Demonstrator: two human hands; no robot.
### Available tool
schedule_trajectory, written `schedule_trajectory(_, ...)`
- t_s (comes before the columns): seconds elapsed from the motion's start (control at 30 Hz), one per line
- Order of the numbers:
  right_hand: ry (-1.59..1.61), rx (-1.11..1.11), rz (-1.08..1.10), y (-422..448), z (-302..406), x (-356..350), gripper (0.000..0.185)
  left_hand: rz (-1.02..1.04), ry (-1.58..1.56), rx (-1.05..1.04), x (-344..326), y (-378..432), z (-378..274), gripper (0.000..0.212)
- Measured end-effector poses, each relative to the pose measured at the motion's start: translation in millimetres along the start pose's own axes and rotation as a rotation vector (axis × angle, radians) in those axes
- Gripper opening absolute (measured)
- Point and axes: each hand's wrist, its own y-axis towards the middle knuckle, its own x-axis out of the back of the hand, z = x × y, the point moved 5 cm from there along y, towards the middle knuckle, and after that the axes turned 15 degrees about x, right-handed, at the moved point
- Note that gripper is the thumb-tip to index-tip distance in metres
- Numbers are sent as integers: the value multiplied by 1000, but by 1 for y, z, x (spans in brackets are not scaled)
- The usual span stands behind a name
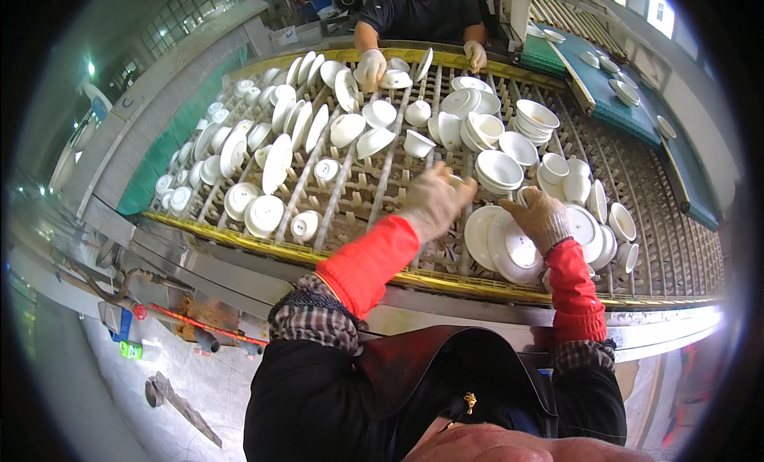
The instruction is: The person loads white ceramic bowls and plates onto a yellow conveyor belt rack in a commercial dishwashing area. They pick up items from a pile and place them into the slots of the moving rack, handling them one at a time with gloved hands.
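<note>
My left hand (439, 200), in a work glove and blurred, is over the pegged conveyor rack (358, 193); whether its fingers hold the small white piece beside them is unclear. My right hand (540, 218), gloved too, is over white dishes, its fingertips close to a small piece partly hidden behind them. Just above it sits a stack of white bowls (500, 171). White plates (482, 238) and an upturned bowl (522, 246) lie below and left of that hand. To its right rest a round white dish (582, 230) and white cups (576, 187).
Across the rack stands a co-worker (418, 14) with gloved hands, one at a white bowl (395, 79). Upright white plates (277, 163) and bowls fill the left part. A green belt (627, 113) carrying bowls runs at upper right. The rack's yellow edge rail (239, 238) is near my body.
</note>
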Motion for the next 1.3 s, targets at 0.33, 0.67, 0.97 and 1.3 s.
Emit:
schedule_trajectory(0.33,-192,447,69,24,-4,29,30,357,-156,745,61,-19,180,36)
schedule_trajectory(0.67,303,357,-140,93,62,-6,49,-57,-117,608,89,-4,151,39)
schedule_trajectory(0.97,-253,501,117,54,23,-32,43,160,354,127,-7,94,100,37)
schedule_trajectory(1.3,-18,470,39,38,3,-50,32,76,-562,741,-43,123,158,39)
